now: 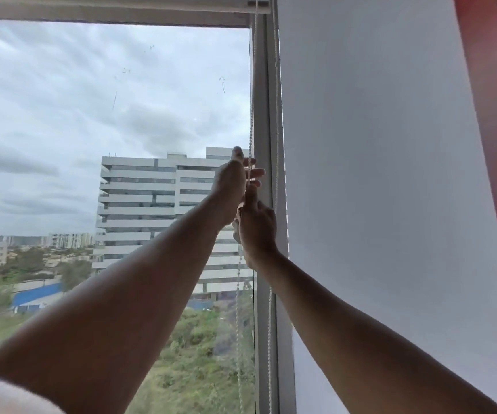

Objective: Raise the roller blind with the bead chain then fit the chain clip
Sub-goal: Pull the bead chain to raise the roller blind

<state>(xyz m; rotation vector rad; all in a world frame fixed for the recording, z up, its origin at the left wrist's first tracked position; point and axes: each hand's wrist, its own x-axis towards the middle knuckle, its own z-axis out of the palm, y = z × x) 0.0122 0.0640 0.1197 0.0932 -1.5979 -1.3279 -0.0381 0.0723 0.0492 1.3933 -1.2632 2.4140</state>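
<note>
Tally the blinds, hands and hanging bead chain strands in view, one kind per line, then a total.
White fabric roller blinds: 2 (one rolled up, one lowered)
Bare hands: 2 (left, right)
White bead chain strands: 2 (held one, free one)
Total: 6

Your two hands are crowding the bead chain (251, 130) against the window frame (261, 115). The lowered blind (375, 174) is walling off the right; the glass (107, 115) is blocking reach beyond. Room is lying open nearer you.
</note>
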